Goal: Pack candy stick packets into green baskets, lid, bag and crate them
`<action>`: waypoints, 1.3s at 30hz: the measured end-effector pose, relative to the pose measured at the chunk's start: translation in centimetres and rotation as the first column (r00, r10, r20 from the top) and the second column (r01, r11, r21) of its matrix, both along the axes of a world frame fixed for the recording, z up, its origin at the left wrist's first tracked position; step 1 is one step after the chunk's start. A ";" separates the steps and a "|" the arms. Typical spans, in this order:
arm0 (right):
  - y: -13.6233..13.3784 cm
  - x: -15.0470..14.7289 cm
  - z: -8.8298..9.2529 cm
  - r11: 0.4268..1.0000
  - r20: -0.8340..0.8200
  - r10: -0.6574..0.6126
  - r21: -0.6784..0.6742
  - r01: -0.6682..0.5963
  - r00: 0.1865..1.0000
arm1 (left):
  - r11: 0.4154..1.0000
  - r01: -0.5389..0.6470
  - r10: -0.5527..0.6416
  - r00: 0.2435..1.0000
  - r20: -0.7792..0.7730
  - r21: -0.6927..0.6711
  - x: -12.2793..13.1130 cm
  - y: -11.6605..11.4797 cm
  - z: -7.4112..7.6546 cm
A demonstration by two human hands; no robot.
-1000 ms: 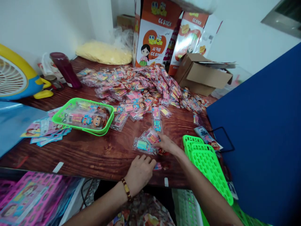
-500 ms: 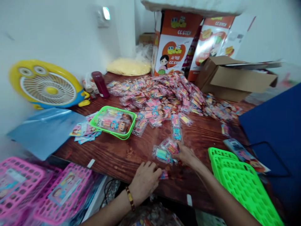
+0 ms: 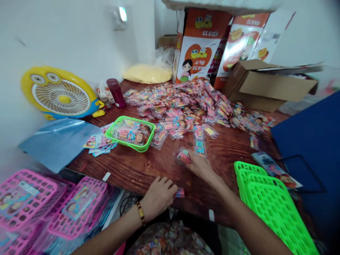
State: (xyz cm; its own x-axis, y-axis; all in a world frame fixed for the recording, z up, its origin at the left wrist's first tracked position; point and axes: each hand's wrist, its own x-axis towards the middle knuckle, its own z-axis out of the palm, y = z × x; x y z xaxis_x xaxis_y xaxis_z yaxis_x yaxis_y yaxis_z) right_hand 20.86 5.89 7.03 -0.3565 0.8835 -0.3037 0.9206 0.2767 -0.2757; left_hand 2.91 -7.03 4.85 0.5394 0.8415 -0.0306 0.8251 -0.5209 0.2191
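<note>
My right hand (image 3: 200,165) is closed on small clear packets (image 3: 183,156), lifted a little over the dark wooden table (image 3: 148,170). At the table's front edge rests my left hand (image 3: 158,198), its fingers curled beside a small pink and blue packet (image 3: 180,192); its fingertips touch or partly cover that packet, and the grip is unclear. A green basket (image 3: 152,136) holding packets with doll pictures stands to the left of my right hand. Behind lies a large heap of pink packets (image 3: 183,102), with two packets (image 3: 199,141) in front of it.
Green baskets (image 3: 276,202) are stacked at the right, near a blue panel (image 3: 313,141). Pink baskets (image 3: 77,209) sit at lower left. A yellow fan (image 3: 63,95), a dark red bottle (image 3: 116,92), an open carton (image 3: 276,85) and picture cards (image 3: 99,141) also surround the work area.
My right hand has picked up the packets that lay in front of it and moved slightly left and away from me. My left hand has shifted slightly left. The view has shifted a little.
</note>
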 end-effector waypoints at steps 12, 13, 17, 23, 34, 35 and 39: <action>-4.5 -0.5 2.2 0.897 -0.226 0.359 -0.184 -0.401 0.906 | 0.960 -0.179 0.133 0.968 0.214 0.217 -0.2 -1.2 -1.3; -4.6 0.0 2.6 0.877 -0.271 0.375 -0.205 -0.434 0.886 | 0.953 -0.204 0.154 0.963 0.222 0.224 -0.3 -1.2 -1.2; -5.7 0.3 3.4 0.843 -0.279 0.425 -0.223 -0.489 0.861 | 0.965 -0.218 0.184 0.959 0.216 0.148 -0.8 -0.4 -1.0; -8.6 -2.0 0.8 0.923 0.127 0.376 0.030 -0.383 0.918 | 0.986 -0.167 0.168 0.979 0.115 -0.023 -0.8 -0.2 -1.6; -8.3 -1.6 -0.6 0.943 0.146 0.264 0.167 -0.287 0.953 | 0.648 -0.625 0.588 0.774 0.236 0.435 -6.4 6.7 3.1; -8.2 -1.6 -0.7 0.945 0.153 0.251 0.173 -0.276 0.956 | 0.650 -0.616 0.600 0.776 0.197 0.445 -6.7 7.9 3.2; -7.9 -1.5 -1.2 0.947 0.144 0.253 0.165 -0.275 0.957 | 0.688 -0.580 0.584 0.799 0.141 0.436 -7.0 10.8 2.5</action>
